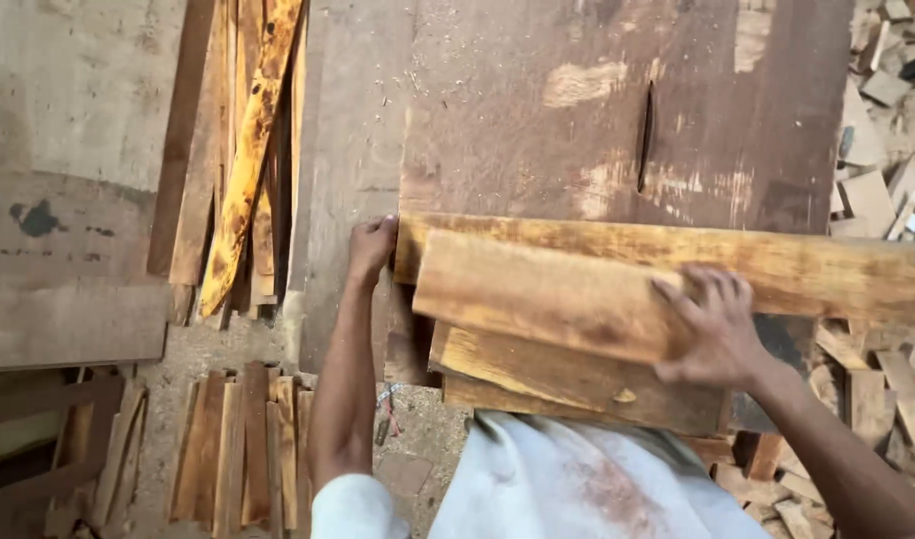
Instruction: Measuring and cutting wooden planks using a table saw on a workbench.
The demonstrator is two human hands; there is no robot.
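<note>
A stack of several yellowish-brown wooden boards (537, 299) lies across the near edge of a worn brown saw table (537, 110). My left hand (371, 247) grips the left end of the longest board (827, 265), which reaches off to the right. My right hand (714, 324) rests flat, fingers spread, on the top board near its right end. A thin saw slot (645, 137) cuts the table top just beyond the stack.
Long wooden strips (240, 150) lean on the ground left of the table. Shorter planks (240, 444) lie below them by my left arm. Offcuts (882, 130) litter the ground at the right, with more under my right forearm (877, 399).
</note>
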